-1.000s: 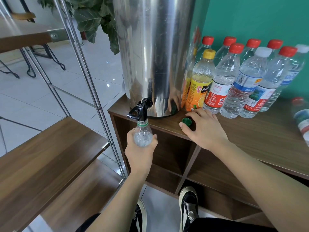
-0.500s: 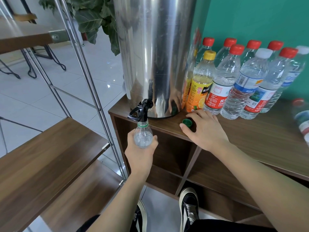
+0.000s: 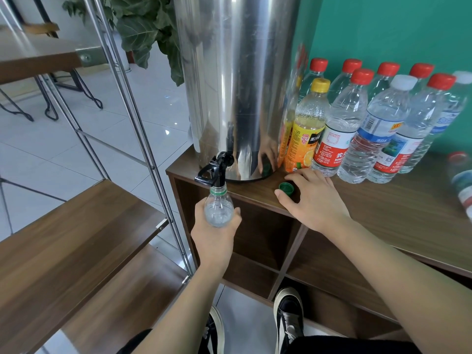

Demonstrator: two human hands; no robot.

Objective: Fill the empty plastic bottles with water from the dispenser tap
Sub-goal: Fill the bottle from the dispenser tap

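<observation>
My left hand (image 3: 217, 233) grips a clear plastic bottle (image 3: 218, 210) with a green neck ring. It holds the bottle upright, with the open mouth right under the black tap (image 3: 213, 171) of the steel water dispenser (image 3: 237, 80). The bottle's lower part is hidden in my fist. My right hand (image 3: 311, 198) rests palm down on the wooden cabinet top (image 3: 383, 213). The bottle's green cap (image 3: 286, 187) lies between its thumb and index finger, and the fingers look relaxed.
Several capped bottles stand right of the dispenser, among them an orange juice bottle (image 3: 306, 129) and water bottles (image 3: 362, 123). Another bottle (image 3: 463, 180) stands at the right edge. A metal-framed wooden shelf (image 3: 76, 238) sits on the left, and my shoes (image 3: 288, 318) are below.
</observation>
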